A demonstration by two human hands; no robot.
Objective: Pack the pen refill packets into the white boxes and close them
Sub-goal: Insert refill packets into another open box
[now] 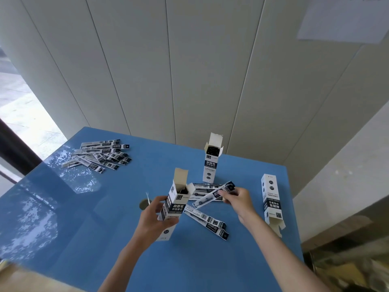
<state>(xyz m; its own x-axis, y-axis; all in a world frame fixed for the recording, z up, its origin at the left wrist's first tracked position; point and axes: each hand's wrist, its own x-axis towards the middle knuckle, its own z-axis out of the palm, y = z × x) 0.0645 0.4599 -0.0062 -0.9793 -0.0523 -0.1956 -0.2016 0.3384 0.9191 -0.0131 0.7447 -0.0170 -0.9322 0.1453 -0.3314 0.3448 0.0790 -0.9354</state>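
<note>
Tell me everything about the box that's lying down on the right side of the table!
The lying box is tall, narrow white cardboard with a dark printed label and small round marks. It rests flat on the blue table near the right edge. The end nearer the person is open, its flaps spread out. No hand touches it, and nothing leans on it.

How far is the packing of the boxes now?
Done: the rear box stands open with dark contents; none is closed. In hand: the left hand holds an open box, the right hand pinches a packet. Left: the far pile, nearby packets, the lying box.
</note>
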